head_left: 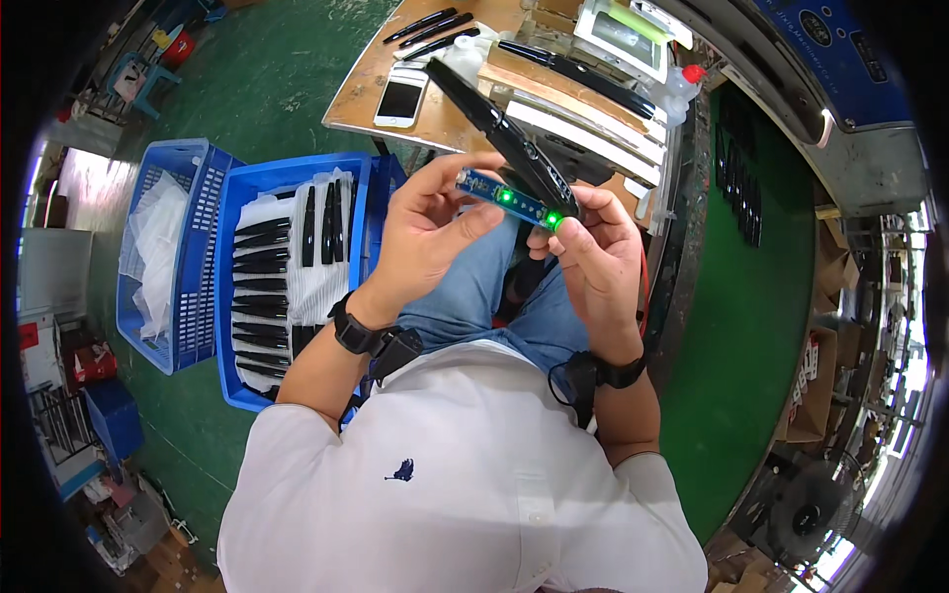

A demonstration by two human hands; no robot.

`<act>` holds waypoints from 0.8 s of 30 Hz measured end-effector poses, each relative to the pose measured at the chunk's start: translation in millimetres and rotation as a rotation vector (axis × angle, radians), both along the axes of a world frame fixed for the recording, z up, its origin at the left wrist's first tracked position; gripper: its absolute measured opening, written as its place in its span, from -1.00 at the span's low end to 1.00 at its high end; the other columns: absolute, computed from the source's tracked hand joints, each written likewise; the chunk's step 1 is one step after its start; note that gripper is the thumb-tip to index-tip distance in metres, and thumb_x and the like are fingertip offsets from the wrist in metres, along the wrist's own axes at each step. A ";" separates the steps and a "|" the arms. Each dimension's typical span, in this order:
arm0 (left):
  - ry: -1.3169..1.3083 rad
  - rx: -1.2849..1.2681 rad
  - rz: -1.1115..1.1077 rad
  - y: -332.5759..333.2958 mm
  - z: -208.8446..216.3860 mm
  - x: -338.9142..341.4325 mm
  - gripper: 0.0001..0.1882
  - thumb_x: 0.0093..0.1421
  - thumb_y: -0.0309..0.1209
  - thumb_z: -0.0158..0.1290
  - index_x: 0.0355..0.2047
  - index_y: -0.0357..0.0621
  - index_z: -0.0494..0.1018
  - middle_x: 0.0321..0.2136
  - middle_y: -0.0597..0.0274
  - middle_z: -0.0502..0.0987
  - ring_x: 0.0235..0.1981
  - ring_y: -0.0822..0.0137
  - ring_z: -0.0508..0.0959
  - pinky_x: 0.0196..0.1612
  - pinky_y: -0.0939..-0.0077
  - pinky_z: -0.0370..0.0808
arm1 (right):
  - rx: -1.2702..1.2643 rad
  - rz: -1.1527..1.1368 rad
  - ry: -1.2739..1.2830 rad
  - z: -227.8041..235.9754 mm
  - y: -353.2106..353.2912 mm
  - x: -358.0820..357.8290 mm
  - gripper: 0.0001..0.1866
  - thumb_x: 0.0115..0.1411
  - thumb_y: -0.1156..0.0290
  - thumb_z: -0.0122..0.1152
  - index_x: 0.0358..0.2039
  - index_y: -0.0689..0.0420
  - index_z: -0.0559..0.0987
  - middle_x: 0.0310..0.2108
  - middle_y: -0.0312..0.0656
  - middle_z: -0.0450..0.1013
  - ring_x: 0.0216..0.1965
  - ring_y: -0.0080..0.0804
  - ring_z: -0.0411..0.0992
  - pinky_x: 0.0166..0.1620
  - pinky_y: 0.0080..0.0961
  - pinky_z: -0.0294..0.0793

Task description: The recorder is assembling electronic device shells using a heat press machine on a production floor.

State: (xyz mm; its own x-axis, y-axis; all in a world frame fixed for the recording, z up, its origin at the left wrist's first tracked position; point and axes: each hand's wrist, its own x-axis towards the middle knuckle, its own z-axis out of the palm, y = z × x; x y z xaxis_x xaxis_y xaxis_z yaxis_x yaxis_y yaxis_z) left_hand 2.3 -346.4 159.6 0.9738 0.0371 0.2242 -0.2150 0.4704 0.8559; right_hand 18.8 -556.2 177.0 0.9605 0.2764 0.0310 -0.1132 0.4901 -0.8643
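My left hand [425, 225] pinches the left end of a narrow blue circuit board [482, 186] between thumb and fingers. Two green lights glow on the board, one near its middle and one at its right end. My right hand [601, 255] is closed at that right end, its thumb beside the light. A long, glossy black casing [484, 114] slants up and left from the right fingers, with small marks along its lower half. It crosses over the board's right part. How the right fingers share their grip between casing and board is partly hidden.
A blue crate [227, 336] at left holds rows of black casings on white padding; another blue crate [203, 158] beside it holds white sheeting. Ahead, a wooden bench [346, 111] bears a phone [400, 102], more casings and a bottle with a red cap [694, 74]. Machinery stands at right.
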 end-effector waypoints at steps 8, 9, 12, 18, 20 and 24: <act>-0.009 -0.073 -0.071 -14.3 -2.6 3.1 -0.69 0.36 -0.58 0.25 0.08 -0.23 0.52 -0.11 0.21 0.70 -0.04 0.41 0.66 0.12 0.44 0.59 | 0.043 -0.017 -0.008 0.5 7.3 0.8 -0.72 0.47 0.51 0.17 0.13 0.32 0.48 -0.07 -0.01 0.61 -0.19 -0.28 0.66 -0.13 -0.35 0.68; -0.005 -0.079 -0.060 -14.4 -2.4 4.2 -0.70 0.37 -0.57 0.25 0.08 -0.23 0.52 -0.11 0.21 0.70 -0.05 0.41 0.67 0.11 0.44 0.58 | 0.044 -0.032 -0.023 0.2 5.1 1.7 -0.73 0.48 0.49 0.16 0.12 0.32 0.49 -0.05 -0.01 0.61 -0.16 -0.29 0.64 -0.13 -0.35 0.66; -0.023 -0.092 -0.046 -14.3 -0.3 2.9 -0.70 0.38 -0.55 0.25 0.08 -0.24 0.50 -0.13 0.22 0.70 -0.10 0.44 0.67 0.09 0.47 0.58 | 0.047 -0.027 -0.061 -1.1 -2.7 1.9 -0.75 0.51 0.41 0.14 0.07 0.29 0.52 -0.05 -0.06 0.58 -0.13 -0.34 0.54 -0.10 -0.39 0.53; 0.018 0.069 -0.076 -16.5 7.5 -4.9 -0.70 0.33 -0.56 0.30 0.02 -0.27 0.49 -0.21 0.24 0.69 -0.18 0.47 0.67 -0.05 0.51 0.58 | 0.020 0.021 0.007 -7.0 -6.1 -12.7 -0.71 0.48 0.39 0.25 0.08 0.31 0.54 -0.16 -0.11 0.61 -0.22 -0.45 0.52 -0.10 -0.49 0.52; 0.007 0.107 -0.052 -19.6 11.1 -7.3 -0.69 0.30 -0.57 0.32 0.00 -0.28 0.50 -0.25 0.24 0.69 -0.23 0.46 0.68 -0.10 0.51 0.59 | 0.060 0.053 0.031 -9.5 -3.6 -15.2 -0.70 0.49 0.35 0.24 0.08 0.29 0.54 -0.17 -0.13 0.60 -0.23 -0.48 0.52 -0.10 -0.50 0.52; -0.046 0.172 0.025 -24.2 19.4 -5.6 -0.70 0.25 -0.57 0.36 -0.07 -0.28 0.52 -0.33 0.23 0.69 -0.33 0.45 0.69 -0.15 0.50 0.61 | 0.133 0.135 0.059 -11.1 -1.0 -15.4 -0.70 0.49 0.33 0.22 0.09 0.27 0.52 -0.19 -0.14 0.59 -0.24 -0.47 0.51 -0.13 -0.51 0.50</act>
State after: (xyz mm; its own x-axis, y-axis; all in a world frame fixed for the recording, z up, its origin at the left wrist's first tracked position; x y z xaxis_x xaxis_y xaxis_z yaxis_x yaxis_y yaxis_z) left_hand -3.4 -370.6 179.0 0.9616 0.0179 0.2737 -0.2655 0.3118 0.9123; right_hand 3.5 -557.2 165.9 0.9162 0.4002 0.0208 -0.2341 0.5765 -0.7829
